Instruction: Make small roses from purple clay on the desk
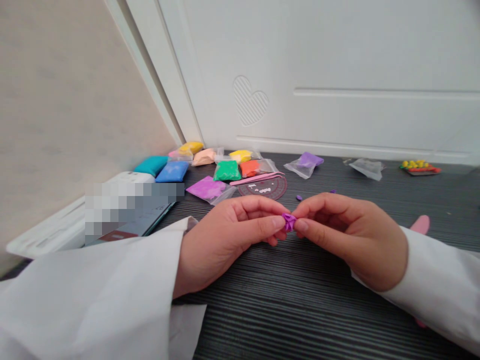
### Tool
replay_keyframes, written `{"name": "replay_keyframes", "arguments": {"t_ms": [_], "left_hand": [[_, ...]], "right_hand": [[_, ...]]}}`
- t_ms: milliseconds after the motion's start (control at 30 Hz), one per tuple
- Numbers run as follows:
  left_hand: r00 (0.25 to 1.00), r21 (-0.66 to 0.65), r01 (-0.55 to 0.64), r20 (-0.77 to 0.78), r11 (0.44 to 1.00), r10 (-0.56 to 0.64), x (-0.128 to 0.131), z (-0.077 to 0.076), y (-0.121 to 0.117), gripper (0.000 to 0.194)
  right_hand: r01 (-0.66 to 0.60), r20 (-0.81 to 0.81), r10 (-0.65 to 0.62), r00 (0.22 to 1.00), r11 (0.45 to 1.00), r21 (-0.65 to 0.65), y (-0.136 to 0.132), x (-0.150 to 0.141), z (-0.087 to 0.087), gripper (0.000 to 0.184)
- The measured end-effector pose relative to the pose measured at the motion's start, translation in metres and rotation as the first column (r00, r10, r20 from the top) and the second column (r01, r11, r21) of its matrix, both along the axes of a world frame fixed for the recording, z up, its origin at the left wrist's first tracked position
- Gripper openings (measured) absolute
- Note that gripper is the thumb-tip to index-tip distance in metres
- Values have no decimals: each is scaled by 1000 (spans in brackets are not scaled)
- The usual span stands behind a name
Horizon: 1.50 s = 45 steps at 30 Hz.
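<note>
A small crumpled piece of purple modelling clay point(289, 222) sits in the air between the two hands, above a dark wood-grain surface point(300, 320). The left hand point(228, 240) and right hand point(360, 240) face each other, and the fingers point(277, 223) of both are closed, gripping the piece from either side in a pinch. Two tiny purple crumbs point(299, 198) lie on the surface just beyond the fingertips. Farther back are sealed bags of clay in teal point(151, 165), blue point(172, 171), yellow point(191, 147), peach point(204, 157), green point(227, 171) and orange point(249, 168). A magenta bag point(206, 189) lies nearest the left hand, and a purple bag point(309, 160) lies farther right. A round dark disc point(262, 188) sits partly under a pink strip point(255, 178). A pink object point(420, 225) shows just beyond the right hand, a small yellow-and-red piece point(419, 167) lies near the far edge, and a white door point(300, 75) with a heart motif point(250, 100) rises behind.
</note>
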<state>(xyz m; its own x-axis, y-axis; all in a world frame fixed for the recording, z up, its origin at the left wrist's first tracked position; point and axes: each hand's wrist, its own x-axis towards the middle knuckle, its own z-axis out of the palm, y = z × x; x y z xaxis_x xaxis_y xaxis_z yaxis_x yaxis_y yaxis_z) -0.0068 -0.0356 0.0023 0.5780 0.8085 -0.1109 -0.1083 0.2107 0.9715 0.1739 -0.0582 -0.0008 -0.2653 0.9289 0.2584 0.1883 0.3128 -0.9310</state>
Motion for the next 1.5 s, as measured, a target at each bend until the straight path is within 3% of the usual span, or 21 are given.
{"name": "replay_keyframes", "arguments": {"t_ms": [367,867,1500], "left_hand": [[1000,54,3,-20,999,-2,-3,-5,-3,20],[972,237,-21,-223,971,76,-2,-1,-7,23],[962,276,6,-262,961,69,-2,-1,-6,25]], "right_hand": [[85,225,-112,968,988,129,-5,0,0,6],[127,241,-153,958,985,119,-3,-3,-6,7],[132,289,-157,944,986,105,-4,-4,-8,7]]}}
